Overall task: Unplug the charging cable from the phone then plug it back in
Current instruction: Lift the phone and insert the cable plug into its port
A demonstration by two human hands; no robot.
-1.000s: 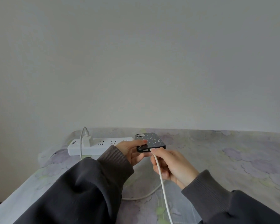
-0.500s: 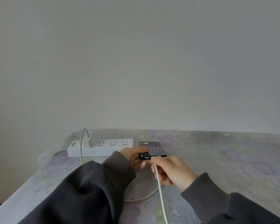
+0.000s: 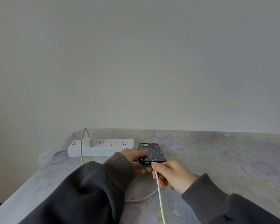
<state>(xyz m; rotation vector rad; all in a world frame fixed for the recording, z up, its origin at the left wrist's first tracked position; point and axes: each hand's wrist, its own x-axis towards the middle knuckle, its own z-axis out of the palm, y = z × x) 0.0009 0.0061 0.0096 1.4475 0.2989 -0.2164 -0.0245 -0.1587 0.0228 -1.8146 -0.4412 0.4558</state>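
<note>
The phone (image 3: 153, 152) lies back up on the table in a black case with white dots, camera end away from me. My left hand (image 3: 134, 156) grips its near left corner, thumb on the case. My right hand (image 3: 171, 172) pinches the plug end of the white charging cable (image 3: 159, 194) right at the phone's near edge; I cannot tell whether the plug is seated in the port. The cable runs from my fingers down toward me and out of the frame.
A white power strip (image 3: 107, 148) lies left of the phone, with a white charger (image 3: 87, 141) plugged in and its cable looping over the floral tablecloth (image 3: 233, 159). A plain wall rises behind the table. The table's left edge runs diagonally at lower left.
The phone has come down from a raised hold to lie flat on the table, a little further right. Both hands moved down with it and kept their grips.
</note>
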